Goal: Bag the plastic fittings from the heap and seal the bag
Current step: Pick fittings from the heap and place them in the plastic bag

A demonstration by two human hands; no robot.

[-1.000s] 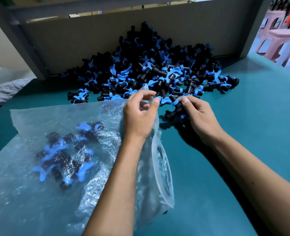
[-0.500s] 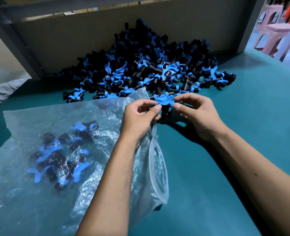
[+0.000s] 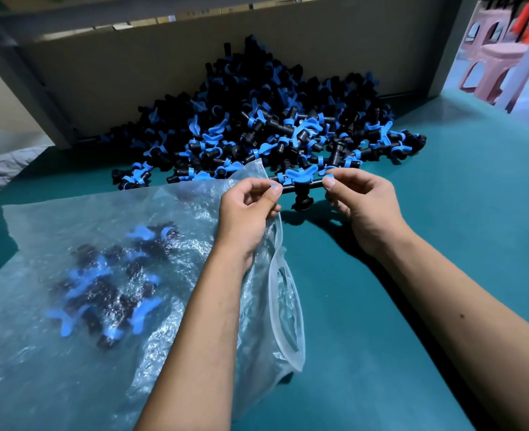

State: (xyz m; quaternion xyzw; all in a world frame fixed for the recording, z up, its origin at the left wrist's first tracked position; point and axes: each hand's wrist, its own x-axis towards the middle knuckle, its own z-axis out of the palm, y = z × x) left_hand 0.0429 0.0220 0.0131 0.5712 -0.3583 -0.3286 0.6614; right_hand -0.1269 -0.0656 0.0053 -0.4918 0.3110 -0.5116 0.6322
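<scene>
Between both hands (image 3: 300, 197), one fitting (image 3: 300, 185)

Lighting: dim and cool, falling from above; my hands are casting dark shadows onto the green table (image 3: 443, 244). Glare: small highlights are glinting off the plastic bag (image 3: 70, 353). Focus: centre is staying sharp; pink stools (image 3: 499, 57) are blurring. Distortion: wide-angle lens is bending my forearms and the frame edges.

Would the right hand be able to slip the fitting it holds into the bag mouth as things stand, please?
Probably yes: the right hand pinches one end of the fitting, and the bag mouth gapes just below it. The left hand, pinching the other end, would have to let go.
</scene>
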